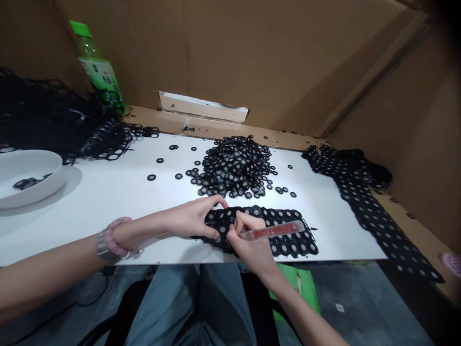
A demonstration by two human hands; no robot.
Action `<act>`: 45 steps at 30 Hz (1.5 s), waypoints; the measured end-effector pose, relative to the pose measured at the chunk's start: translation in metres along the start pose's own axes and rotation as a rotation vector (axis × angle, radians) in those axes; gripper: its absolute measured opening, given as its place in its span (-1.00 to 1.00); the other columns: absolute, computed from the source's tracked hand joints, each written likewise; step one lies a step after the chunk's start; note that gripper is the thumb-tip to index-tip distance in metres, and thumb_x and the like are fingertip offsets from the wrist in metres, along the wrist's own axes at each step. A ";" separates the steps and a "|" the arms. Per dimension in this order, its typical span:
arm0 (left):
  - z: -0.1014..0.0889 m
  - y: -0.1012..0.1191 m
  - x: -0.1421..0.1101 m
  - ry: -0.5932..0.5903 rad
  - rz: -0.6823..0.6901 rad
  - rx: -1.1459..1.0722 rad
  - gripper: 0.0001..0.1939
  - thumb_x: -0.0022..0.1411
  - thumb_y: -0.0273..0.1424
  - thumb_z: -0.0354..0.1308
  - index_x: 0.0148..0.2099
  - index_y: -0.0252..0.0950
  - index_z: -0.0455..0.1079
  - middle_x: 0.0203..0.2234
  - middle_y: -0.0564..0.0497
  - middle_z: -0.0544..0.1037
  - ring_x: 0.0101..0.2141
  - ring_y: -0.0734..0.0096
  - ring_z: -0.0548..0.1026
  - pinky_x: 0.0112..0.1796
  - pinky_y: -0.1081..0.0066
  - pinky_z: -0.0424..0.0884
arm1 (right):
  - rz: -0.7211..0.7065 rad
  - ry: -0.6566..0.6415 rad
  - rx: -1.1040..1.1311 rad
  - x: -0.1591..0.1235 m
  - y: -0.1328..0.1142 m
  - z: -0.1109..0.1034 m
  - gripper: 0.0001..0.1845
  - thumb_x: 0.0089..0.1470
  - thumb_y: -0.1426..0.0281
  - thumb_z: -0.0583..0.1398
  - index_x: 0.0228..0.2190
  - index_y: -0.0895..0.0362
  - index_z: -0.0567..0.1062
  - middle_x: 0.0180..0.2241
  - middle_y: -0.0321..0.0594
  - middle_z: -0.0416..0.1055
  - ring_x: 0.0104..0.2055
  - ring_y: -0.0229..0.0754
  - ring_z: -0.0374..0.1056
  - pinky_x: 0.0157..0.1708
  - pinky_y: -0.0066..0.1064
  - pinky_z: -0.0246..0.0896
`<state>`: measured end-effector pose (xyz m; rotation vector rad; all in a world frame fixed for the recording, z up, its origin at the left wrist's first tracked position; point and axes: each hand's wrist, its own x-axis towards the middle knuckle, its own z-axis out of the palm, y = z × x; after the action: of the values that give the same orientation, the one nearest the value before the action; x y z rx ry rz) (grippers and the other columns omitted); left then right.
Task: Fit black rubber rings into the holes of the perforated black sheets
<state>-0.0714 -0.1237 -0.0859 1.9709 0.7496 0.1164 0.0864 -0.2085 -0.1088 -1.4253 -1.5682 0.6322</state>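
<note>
A black rubber sheet [284,240] studded with grey-centred rings lies at the near edge of the white table [108,197]. My left hand [194,218] presses its left end flat, thumb and fingers pinching the sheet's edge. My right hand [250,240] is closed round a red-handled tool [275,230] that lies across the sheet, its working end hidden under my fingers. Just beyond the sheet sits a heap of loose black rings [234,166].
A white bowl [27,178] with a few rings stands at the left. Behind it lies a tangle of black emptied sheets [50,122] and a green bottle [99,67]. More ring-filled sheets [363,192] drape over the right side. Cardboard walls [288,57] enclose the table.
</note>
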 end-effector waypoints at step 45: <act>-0.006 -0.001 0.026 0.174 0.105 0.221 -0.71 0.15 -0.19 0.01 -0.35 -0.30 0.41 -0.49 0.09 0.49 -0.44 0.40 0.38 -0.40 0.52 0.20 | 0.217 0.106 0.335 0.046 0.020 -0.013 -0.72 -0.18 0.43 0.14 -0.72 0.09 0.11 -0.80 -0.47 0.15 -0.74 -0.37 0.09 -0.69 -0.54 -0.09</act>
<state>-0.0536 -0.1047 -0.0900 2.2324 0.7987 0.2817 0.1112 -0.1626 -0.1070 -1.3570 -1.1694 0.8876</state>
